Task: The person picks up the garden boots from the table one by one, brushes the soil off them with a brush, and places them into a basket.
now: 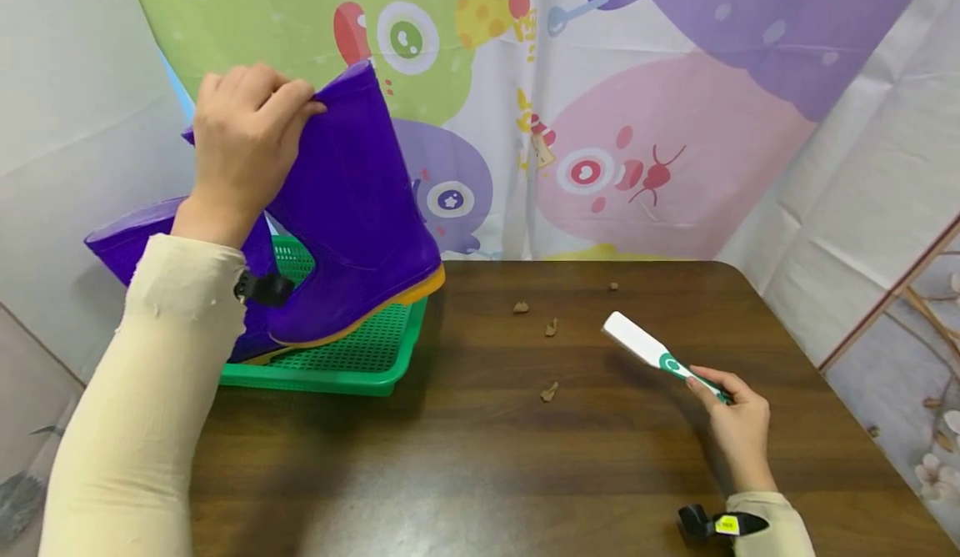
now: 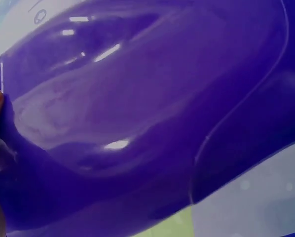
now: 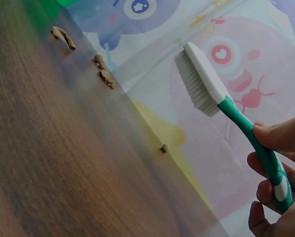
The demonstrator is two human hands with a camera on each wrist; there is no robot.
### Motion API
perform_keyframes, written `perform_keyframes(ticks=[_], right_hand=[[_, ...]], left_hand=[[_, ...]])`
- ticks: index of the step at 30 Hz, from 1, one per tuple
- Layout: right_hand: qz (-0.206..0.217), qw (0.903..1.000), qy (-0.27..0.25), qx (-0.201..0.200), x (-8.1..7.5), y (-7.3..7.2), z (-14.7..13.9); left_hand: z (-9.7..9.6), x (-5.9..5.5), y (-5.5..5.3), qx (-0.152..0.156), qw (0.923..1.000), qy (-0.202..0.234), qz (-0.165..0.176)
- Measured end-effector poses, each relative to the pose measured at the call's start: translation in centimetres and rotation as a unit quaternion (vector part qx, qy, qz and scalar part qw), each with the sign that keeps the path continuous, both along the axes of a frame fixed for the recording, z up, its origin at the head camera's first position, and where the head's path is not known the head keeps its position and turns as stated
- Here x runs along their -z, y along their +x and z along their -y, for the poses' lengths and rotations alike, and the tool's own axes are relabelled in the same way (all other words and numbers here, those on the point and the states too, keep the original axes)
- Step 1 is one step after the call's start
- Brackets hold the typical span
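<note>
My left hand [image 1: 251, 123] grips the top edge of a purple rain boot [image 1: 352, 182] with a yellow sole. That boot hangs tilted over a green plastic basket [image 1: 390, 365]. Its smooth shaft fills most of the left wrist view, with a fingertip at the left edge. A second purple boot [image 1: 138, 232] leans in the basket, partly hidden by my left arm. Above the table's right side, my right hand [image 1: 742, 424] holds a scrub brush [image 1: 633, 338] by its green and white handle. In the right wrist view, white bristles [image 3: 194, 84] point toward the left.
Several dry brown crumpled bits, one of them a curled piece [image 1: 550, 392], lie scattered on the brown wooden table [image 1: 480, 457] between basket and brush. Behind the table hangs a cartoon-printed curtain [image 1: 637, 140].
</note>
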State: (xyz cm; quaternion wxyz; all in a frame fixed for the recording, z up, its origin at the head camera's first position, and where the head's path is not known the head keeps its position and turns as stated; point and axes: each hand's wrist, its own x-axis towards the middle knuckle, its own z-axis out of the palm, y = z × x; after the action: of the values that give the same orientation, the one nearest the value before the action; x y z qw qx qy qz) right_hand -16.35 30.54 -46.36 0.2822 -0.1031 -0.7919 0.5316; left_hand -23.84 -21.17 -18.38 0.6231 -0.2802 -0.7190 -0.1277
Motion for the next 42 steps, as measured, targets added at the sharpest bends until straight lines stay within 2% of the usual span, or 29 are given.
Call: perform_keyframes(ticks=[5,15,25,31,36,42], right_hand=[[-0.004,1.0000,0.000,-0.002,0.1,0.0,0.1],[-0.003,1.0000,0.006,-0.005,0.1,0.0,0.0],[0.000,1.0000,0.002,-0.007,0.2,0.0,0.1],[-0.010,0.9998,0.001,-0.016,0.2,0.1,0.3],[-0.017,0.9998,0.006,-0.014,0.2,0.1,0.4],[-0.017,0.9997,0.001,-0.017,0.3,0.1,0.3]], left_hand=[[0.6,0.7,0.1,-0.020,0.9997,0.001,0.017],[0.8,2.3,0.2,-0.066,0.9975,-0.013,0.022],[1.1,4.1,-0.1,-0.107,0.9917,-0.014,0.070],[2.0,4.7,-0.2,-0.138,0.9828,0.032,0.118],[2.2,5.5,-0.3,-0.147,0.9777,0.044,0.143],[2.0,6.1,-0.9,-0.144,0.9794,0.040,0.136]])
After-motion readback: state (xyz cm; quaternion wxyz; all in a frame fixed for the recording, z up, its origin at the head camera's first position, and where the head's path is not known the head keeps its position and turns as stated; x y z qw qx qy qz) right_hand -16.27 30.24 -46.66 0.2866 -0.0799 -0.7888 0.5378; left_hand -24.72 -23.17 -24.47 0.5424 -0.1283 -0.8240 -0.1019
